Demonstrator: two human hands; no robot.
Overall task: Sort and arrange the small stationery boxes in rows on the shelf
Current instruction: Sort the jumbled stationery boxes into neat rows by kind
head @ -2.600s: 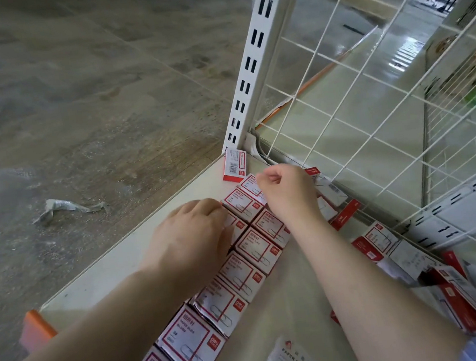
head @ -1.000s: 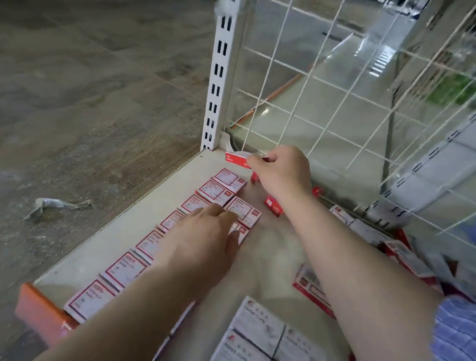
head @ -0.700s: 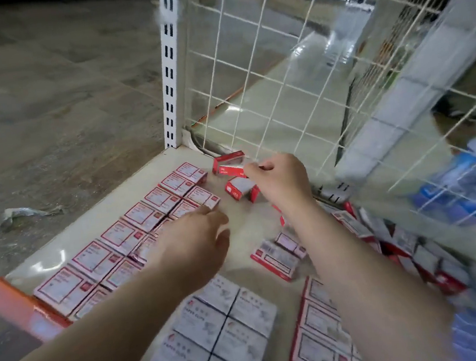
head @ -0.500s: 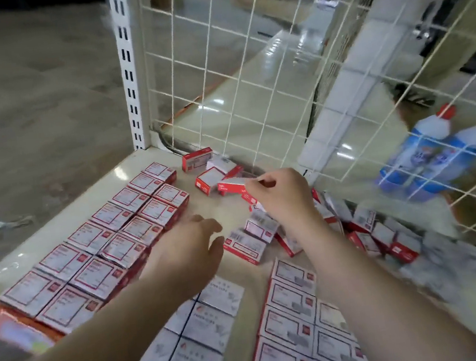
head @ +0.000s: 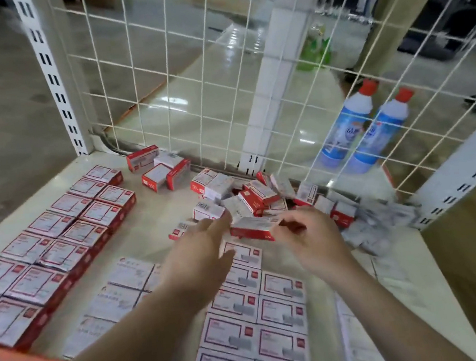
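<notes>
Right hand (head: 313, 240) grip pinches red box (head: 253, 229) above shelf (head: 157, 217); left hand (head: 202, 262) open, fingers straight beside it. Sorted rows (head: 58, 238) fill left and front; loose pile (head: 256, 196) along wire grid (head: 203, 79) remains unsorted, roughly half done. Bare strip mid-shelf offers room; grid blocks back.
</notes>
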